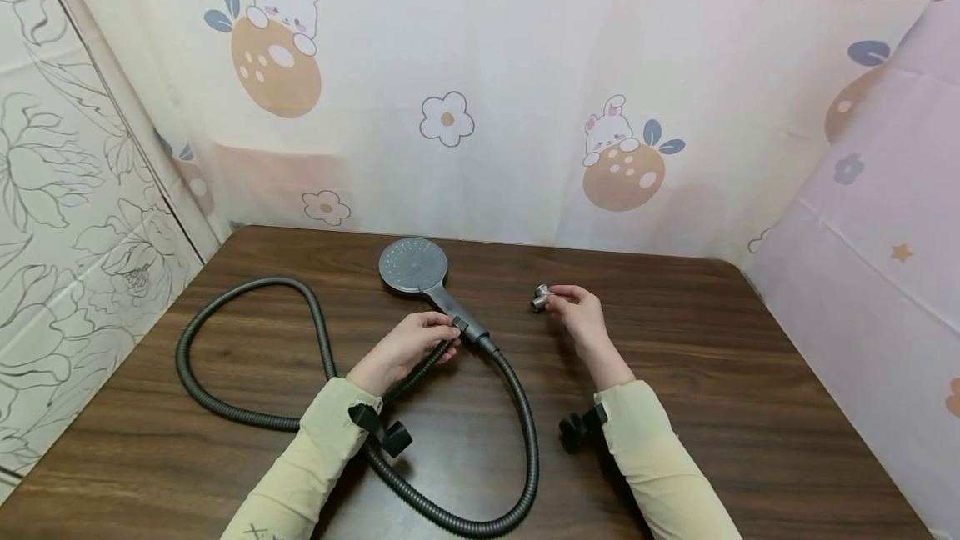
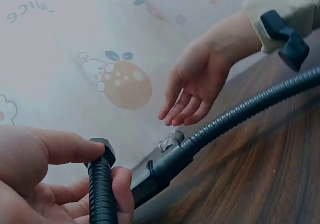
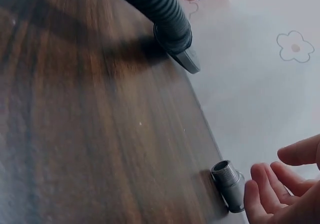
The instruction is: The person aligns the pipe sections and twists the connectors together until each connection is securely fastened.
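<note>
A grey hand shower lies on the table, its handle joined to a dark ribbed hose. My left hand pinches the hose's loose end, where a dark nut sits between thumb and fingers, close to the shower handle. To the right, a small silver pipe fitting with a threaded end rests on the wood. Right beside it is my right hand; in both wrist views its fingers are loosely bent and hold nothing. Whether a fingertip touches the fitting I cannot tell.
The hose loops over the left part of the brown wooden table and curves near the front between my forearms. Behind the table hangs a patterned curtain. Black straps with small mounts sit on both wrists.
</note>
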`<control>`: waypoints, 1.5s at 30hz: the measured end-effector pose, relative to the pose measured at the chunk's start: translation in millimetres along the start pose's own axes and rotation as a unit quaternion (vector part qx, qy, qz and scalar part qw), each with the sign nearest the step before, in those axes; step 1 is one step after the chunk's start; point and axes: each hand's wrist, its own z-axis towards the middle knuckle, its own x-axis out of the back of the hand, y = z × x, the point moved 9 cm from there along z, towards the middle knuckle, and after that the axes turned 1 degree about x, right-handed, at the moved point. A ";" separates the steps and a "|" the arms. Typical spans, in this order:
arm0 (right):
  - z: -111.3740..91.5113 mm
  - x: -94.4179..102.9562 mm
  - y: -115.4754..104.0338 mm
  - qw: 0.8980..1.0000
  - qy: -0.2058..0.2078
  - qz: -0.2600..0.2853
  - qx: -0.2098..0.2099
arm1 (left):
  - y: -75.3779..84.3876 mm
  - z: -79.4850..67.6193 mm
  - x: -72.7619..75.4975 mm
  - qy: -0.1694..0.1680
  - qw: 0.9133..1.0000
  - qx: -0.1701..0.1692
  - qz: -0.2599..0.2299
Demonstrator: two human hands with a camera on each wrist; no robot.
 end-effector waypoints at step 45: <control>23.1 1.6 19.7 0.982 0.019 -0.180 -0.062 | -0.2 -2.7 -11.4 -0.067 0.995 0.016 -0.069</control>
